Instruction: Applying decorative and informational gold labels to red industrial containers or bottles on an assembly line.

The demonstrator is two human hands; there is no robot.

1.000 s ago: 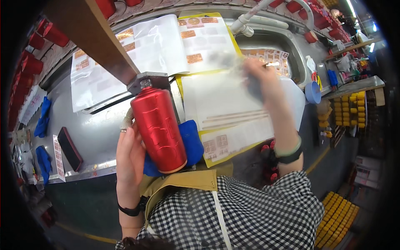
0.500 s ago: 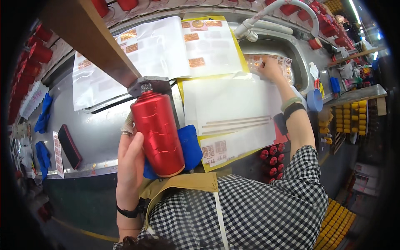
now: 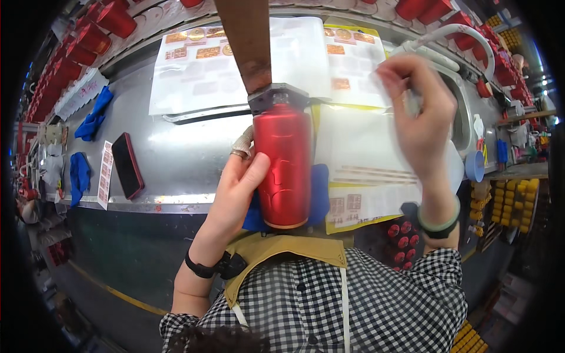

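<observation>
On the worktable (image 3: 194, 142), near the front edge, a label strip (image 3: 105, 175) and smartphone (image 3: 128, 166) lie left of the bottle (image 3: 285, 170); toward the back edge, decal sheets (image 3: 197, 73) lie left of the sink (image 3: 464, 112).

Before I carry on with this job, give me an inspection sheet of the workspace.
Surface: metal counter, reddish specks on its front edge.
Job's things: red bottle, neck at a dark fitting on a wooden bar; printed sheets behind.
Clutter: dark phone, printed strip and two blue cloths at left.
Hands: left hand against the bottle; right hand raised at right, blurred, its hold unclear.
Cables: nothing seen.
Surroundings: white faucet pipe; red vessels along the back; yellow pieces at right.
</observation>
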